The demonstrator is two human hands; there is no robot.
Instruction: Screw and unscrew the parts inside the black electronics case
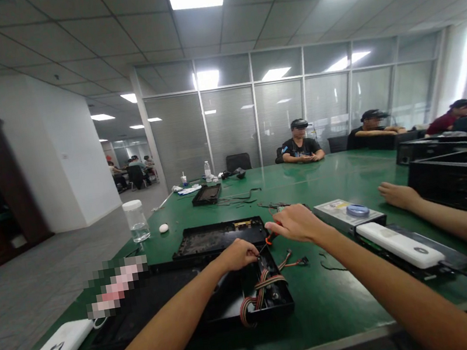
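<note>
A black metal case [158,290] lies open on the green table in front of me. My right hand [298,222] is wrapped round a screwdriver [271,237] with a red-orange handle, its thin shaft pointing down and left to the case's far right part. Close to that shaft, my left hand [238,255] has its fingertips pinched together at the case; whatever lies between them is too small to tell. Bundled striped cables [265,288] loop over the right section of the case, and loose connectors [298,261] stick out past its side.
Behind the case lies another black panel [212,238]. A jar [136,221] and white power banks [399,244] flank the work. At right, a neighbour's hand [394,195] rests near a drive unit [332,212] and black computer cases [461,186]. People sit across the table [356,164].
</note>
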